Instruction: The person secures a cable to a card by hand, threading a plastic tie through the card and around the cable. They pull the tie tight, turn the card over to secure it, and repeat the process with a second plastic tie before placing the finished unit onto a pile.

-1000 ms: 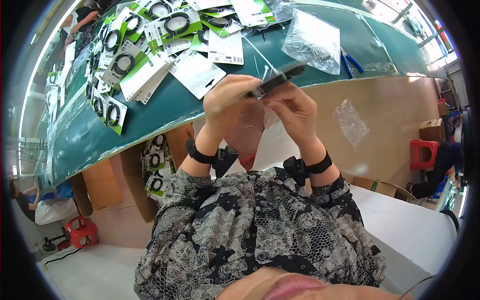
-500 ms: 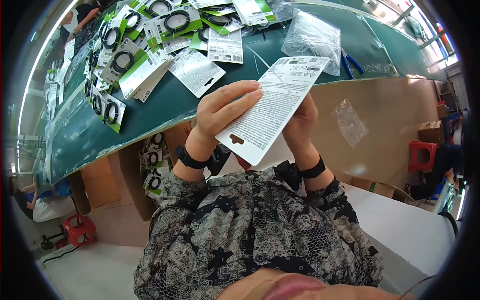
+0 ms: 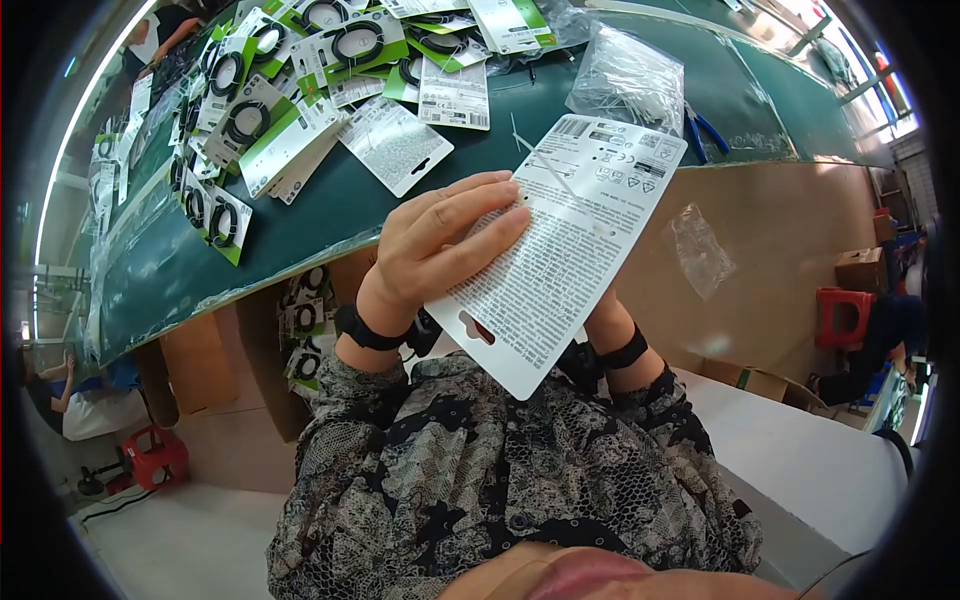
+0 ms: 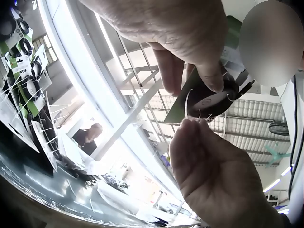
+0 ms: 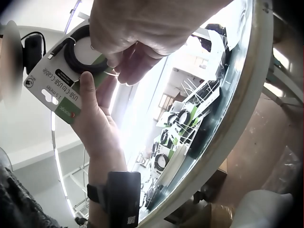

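Observation:
My left hand (image 3: 440,235) grips a blister-style card (image 3: 570,250), its fingers on the printed back and its thumb on the front. In the right wrist view, a coiled black cable (image 5: 73,59) lies on the front of this card (image 5: 45,78), beside the left hand (image 5: 97,128). A thin white tie (image 4: 186,102) passes round the coil (image 4: 216,105). Its end is pinched between the thumb and fingertips of my right hand (image 4: 213,175). In the head view the card hides most of the right hand. Part of the tie (image 3: 545,168) shows across the card's back.
Many carded cables (image 3: 245,120) lie piled on the green table (image 3: 300,235) at left. A bag of white ties (image 3: 630,80) and blue-handled pliers (image 3: 708,135) lie at right. An empty plastic bag (image 3: 700,250) is on the floor, a red stool (image 3: 842,315) at far right.
The card, edge-on a second ago, has turned its printed back toward the head camera and come lower, nearer my body. My right hand has gone behind it, and my left fingers spread over its back.

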A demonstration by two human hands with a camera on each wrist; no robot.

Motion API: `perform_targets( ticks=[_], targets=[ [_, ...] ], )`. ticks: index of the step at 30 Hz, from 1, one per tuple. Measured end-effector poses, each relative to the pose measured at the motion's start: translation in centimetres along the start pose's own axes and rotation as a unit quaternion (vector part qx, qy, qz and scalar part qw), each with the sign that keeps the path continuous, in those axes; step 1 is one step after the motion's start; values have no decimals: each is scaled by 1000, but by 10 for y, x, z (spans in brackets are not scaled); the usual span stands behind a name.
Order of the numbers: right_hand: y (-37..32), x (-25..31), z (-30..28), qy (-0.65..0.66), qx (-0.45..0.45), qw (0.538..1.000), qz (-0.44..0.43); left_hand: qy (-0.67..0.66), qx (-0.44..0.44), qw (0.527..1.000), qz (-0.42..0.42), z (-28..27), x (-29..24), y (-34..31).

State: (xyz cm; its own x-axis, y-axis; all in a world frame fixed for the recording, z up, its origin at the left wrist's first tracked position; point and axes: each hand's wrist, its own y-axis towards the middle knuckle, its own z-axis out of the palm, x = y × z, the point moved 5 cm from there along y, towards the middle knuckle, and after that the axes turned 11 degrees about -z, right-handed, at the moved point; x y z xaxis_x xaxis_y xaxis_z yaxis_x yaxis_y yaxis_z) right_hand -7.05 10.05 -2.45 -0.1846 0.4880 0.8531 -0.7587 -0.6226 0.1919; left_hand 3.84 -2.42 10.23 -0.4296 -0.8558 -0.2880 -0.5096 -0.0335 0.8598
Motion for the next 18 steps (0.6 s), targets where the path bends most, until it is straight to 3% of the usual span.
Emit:
perform_targets(
  ticks=[3,7,10,15,18],
  targets=[
    [-4,-1,0,9,-9,1000,26,3,0,1000,1,0,-1,0],
    [-2,8,9,13,27,1000,-4,6,19,1000,20,0,-2,0],
    [-3,38,27,-59,87,965,-238,-1,1,1000,5,-1,1,-2],
    [-6,47,28,-109,94,953,-266,-11,10,1000,-1,2,2,-4],
    [0,59,33,-69,66,961,-260,-77,-21,995,-65,2,5,-5]
  ],
)
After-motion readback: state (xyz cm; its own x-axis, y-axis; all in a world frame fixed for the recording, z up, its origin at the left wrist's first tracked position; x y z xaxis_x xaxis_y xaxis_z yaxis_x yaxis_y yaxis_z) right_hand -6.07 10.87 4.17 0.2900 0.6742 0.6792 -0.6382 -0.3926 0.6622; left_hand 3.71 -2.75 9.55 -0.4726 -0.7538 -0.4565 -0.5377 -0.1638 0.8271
